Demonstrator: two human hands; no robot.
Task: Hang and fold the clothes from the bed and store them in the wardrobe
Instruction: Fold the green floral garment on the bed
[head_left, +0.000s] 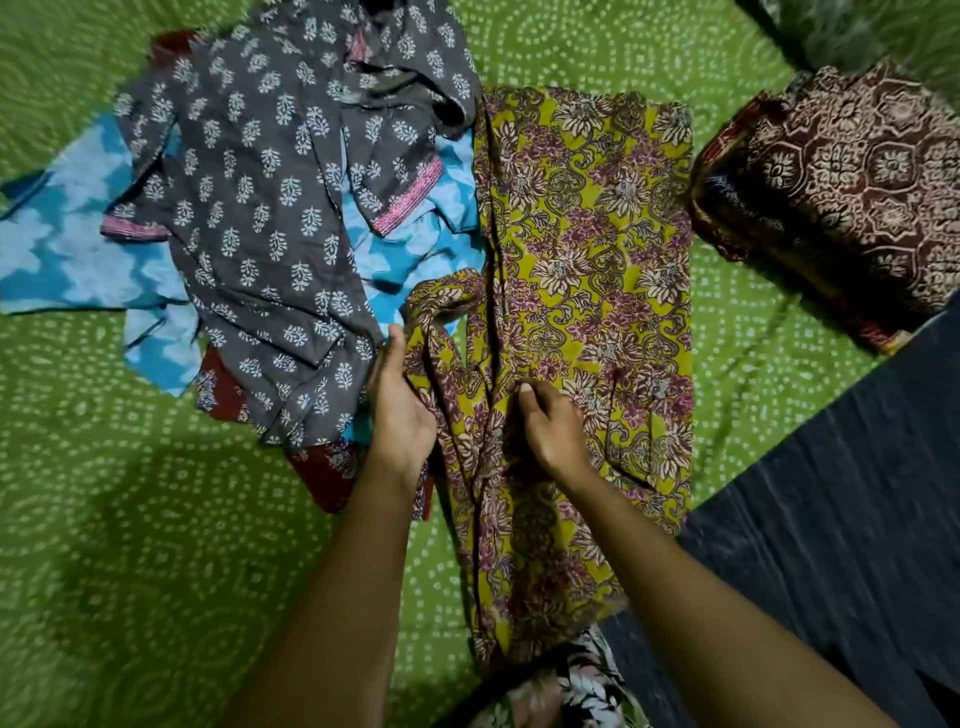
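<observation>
A yellow floral garment (597, 249) lies lengthwise in the middle of the green dotted bedsheet (130, 545), with a long crease running down its left half. Its near end reaches the person's black-and-white floral clothing (587, 686) at the bottom of the view.

The left hand (400, 410) grips the garment's left edge, just below a bunched, twisted part of the same fabric (441, 301). Its thumb (396, 343) points up along the cloth, and the other fingers curl in under the fold, out of sight. The right hand (553, 431) sits on the garment just right of the crease, knuckles up. Its fingers are curled tightly down into the fabric and the thumb tip is pressed against them, so it seems to pinch a small fold of the cloth. The two hands are near each other, with the crease between them.

To the left, touching the yellow garment's edge, lies an unfolded heap. A grey printed kurta with pink trim (249, 208) is on top of a blue tie-dye garment (67, 249), and a dark red garment (322, 467) shows beneath both. At the upper right, apart from the yellow garment, a folded maroon printed garment (852, 192) rests on the sheet. A dark blue-grey cloth (831, 519) covers the lower right.
</observation>
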